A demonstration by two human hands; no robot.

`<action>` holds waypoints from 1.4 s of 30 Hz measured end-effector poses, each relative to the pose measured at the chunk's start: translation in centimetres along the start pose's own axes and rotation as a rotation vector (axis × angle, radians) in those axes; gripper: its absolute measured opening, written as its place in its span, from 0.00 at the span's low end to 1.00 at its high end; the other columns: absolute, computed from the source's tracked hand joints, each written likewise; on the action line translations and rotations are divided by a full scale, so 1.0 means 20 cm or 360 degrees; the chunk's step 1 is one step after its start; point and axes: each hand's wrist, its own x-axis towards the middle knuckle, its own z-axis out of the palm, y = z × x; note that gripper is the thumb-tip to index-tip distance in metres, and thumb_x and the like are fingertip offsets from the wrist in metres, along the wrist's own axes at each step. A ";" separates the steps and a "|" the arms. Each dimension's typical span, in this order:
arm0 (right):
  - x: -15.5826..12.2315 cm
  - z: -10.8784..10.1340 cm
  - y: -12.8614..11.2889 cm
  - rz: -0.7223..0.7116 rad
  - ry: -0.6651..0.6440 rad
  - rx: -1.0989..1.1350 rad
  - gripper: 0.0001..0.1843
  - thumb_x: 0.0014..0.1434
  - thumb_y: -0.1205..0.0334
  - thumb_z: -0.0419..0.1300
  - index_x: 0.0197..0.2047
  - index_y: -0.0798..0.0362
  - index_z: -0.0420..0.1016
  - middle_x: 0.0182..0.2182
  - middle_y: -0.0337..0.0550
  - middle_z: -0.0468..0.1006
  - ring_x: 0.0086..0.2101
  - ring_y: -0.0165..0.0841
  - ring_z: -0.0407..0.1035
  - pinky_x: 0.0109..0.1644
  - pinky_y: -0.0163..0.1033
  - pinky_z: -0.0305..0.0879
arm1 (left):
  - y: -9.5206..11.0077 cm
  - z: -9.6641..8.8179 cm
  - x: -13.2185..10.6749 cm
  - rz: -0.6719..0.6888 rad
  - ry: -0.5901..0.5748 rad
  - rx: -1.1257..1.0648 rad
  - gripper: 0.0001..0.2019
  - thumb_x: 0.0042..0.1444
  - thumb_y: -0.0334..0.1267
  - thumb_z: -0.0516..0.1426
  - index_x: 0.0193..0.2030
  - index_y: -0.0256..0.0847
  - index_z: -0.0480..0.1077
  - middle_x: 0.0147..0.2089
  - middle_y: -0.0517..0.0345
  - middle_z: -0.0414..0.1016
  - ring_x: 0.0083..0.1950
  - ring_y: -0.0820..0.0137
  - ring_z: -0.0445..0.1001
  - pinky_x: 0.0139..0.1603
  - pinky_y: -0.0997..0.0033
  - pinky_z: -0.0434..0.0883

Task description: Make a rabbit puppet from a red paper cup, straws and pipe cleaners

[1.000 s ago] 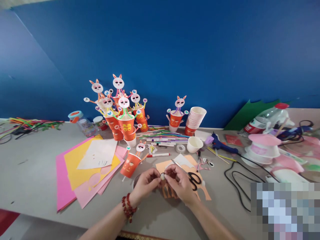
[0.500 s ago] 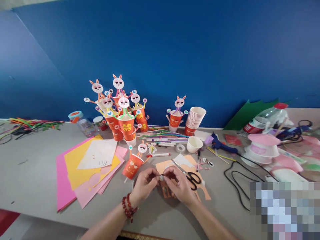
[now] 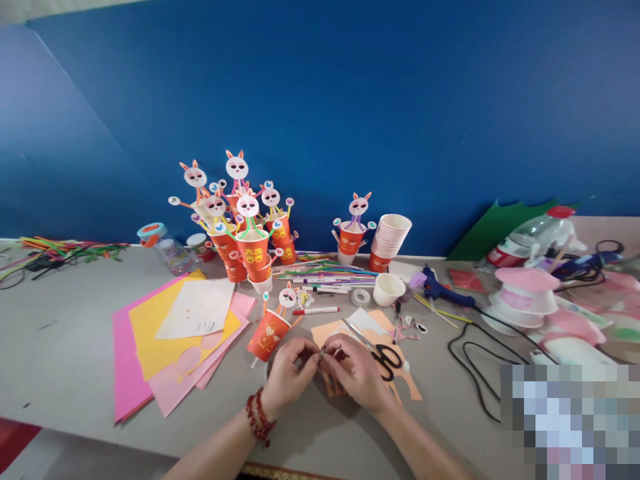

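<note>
My left hand (image 3: 289, 370) and my right hand (image 3: 356, 371) meet fingertip to fingertip low over the grey table (image 3: 65, 340). Both pinch one tiny pale piece (image 3: 321, 353) that I cannot make out. A red bead bracelet (image 3: 259, 417) circles my left wrist. Just behind my left hand an orange paper cup bunny (image 3: 271, 328) leans tilted. Black-handled scissors (image 3: 381, 353) lie on an orange paper sheet (image 3: 407, 383) right beside my right hand.
Pink and yellow paper sheets (image 3: 165, 337) lie at the left. Finished cup bunnies (image 3: 245, 227) stand at the back, beside a stack of cups (image 3: 390, 240), markers and straws (image 3: 325, 277). A blue glue gun (image 3: 443, 290), its black cord (image 3: 480, 367) and pink bowls (image 3: 525, 293) sit right.
My hands have drawn closer together and slightly lower over the orange paper. The tilted cup bunny behind my left hand has shifted a little to the right.
</note>
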 end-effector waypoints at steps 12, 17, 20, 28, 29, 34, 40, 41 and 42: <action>-0.01 0.01 0.01 -0.0095 0.0028 -0.0294 0.03 0.66 0.63 0.55 0.42 0.49 0.70 0.40 0.45 0.78 0.40 0.38 0.73 0.43 0.40 0.68 | 0.03 -0.01 -0.01 0.0286 0.0030 0.0281 0.05 0.60 0.31 0.54 0.35 0.40 0.70 0.34 0.54 0.77 0.35 0.68 0.75 0.38 0.70 0.71; -0.02 0.01 0.02 -0.0173 0.0045 -0.0349 0.05 0.66 0.64 0.55 0.43 0.48 0.71 0.44 0.46 0.79 0.45 0.39 0.74 0.47 0.41 0.69 | 0.02 -0.01 -0.02 0.0337 0.0016 0.0317 0.05 0.61 0.30 0.53 0.36 0.41 0.70 0.34 0.55 0.76 0.35 0.68 0.74 0.37 0.71 0.70; -0.02 0.01 0.02 -0.0199 0.0039 -0.0372 0.06 0.66 0.65 0.54 0.43 0.48 0.71 0.44 0.46 0.79 0.46 0.40 0.74 0.48 0.42 0.69 | 0.00 -0.01 -0.02 0.0402 0.0012 0.0384 0.05 0.62 0.30 0.53 0.37 0.41 0.69 0.35 0.55 0.77 0.37 0.67 0.74 0.39 0.70 0.70; -0.01 0.00 0.00 -0.0209 -0.0017 -0.0389 0.06 0.66 0.66 0.52 0.43 0.49 0.70 0.44 0.47 0.79 0.45 0.40 0.73 0.47 0.43 0.69 | 0.01 -0.01 -0.02 0.0399 -0.0009 0.0369 0.05 0.61 0.30 0.54 0.37 0.42 0.69 0.35 0.56 0.77 0.36 0.68 0.74 0.39 0.70 0.70; -0.01 0.00 0.00 -0.0209 -0.0019 -0.0388 0.06 0.66 0.66 0.53 0.43 0.49 0.70 0.44 0.47 0.79 0.45 0.40 0.73 0.47 0.43 0.68 | 0.01 -0.01 -0.02 0.0391 -0.0008 0.0359 0.05 0.62 0.30 0.53 0.37 0.42 0.69 0.35 0.56 0.77 0.36 0.68 0.74 0.39 0.70 0.70; -0.02 0.00 0.00 -0.0175 -0.0059 -0.0407 0.05 0.66 0.64 0.53 0.44 0.49 0.69 0.43 0.47 0.79 0.44 0.41 0.73 0.46 0.43 0.68 | 0.00 0.00 -0.02 0.0409 -0.0020 0.0371 0.05 0.62 0.30 0.53 0.38 0.42 0.69 0.37 0.55 0.77 0.38 0.67 0.75 0.40 0.69 0.70; -0.02 0.00 0.00 -0.0166 -0.0082 -0.0413 0.06 0.67 0.64 0.51 0.44 0.49 0.69 0.42 0.47 0.78 0.43 0.40 0.73 0.45 0.42 0.68 | 0.00 0.01 -0.02 0.0391 -0.0007 0.0388 0.05 0.62 0.31 0.53 0.37 0.42 0.68 0.35 0.56 0.77 0.36 0.68 0.74 0.39 0.69 0.70; -0.02 0.00 0.00 -0.0170 -0.0074 -0.0413 0.07 0.67 0.64 0.51 0.44 0.50 0.69 0.42 0.47 0.78 0.43 0.40 0.73 0.45 0.42 0.68 | 0.00 0.01 -0.02 0.0373 -0.0004 0.0383 0.05 0.62 0.31 0.53 0.36 0.42 0.68 0.35 0.56 0.76 0.36 0.68 0.74 0.39 0.69 0.69; -0.02 0.00 0.00 -0.0176 -0.0065 -0.0413 0.07 0.67 0.64 0.51 0.44 0.50 0.69 0.42 0.47 0.78 0.42 0.40 0.73 0.45 0.42 0.68 | 0.00 0.01 -0.02 0.0352 -0.0001 0.0378 0.05 0.62 0.31 0.53 0.36 0.42 0.68 0.34 0.56 0.76 0.35 0.68 0.74 0.39 0.70 0.69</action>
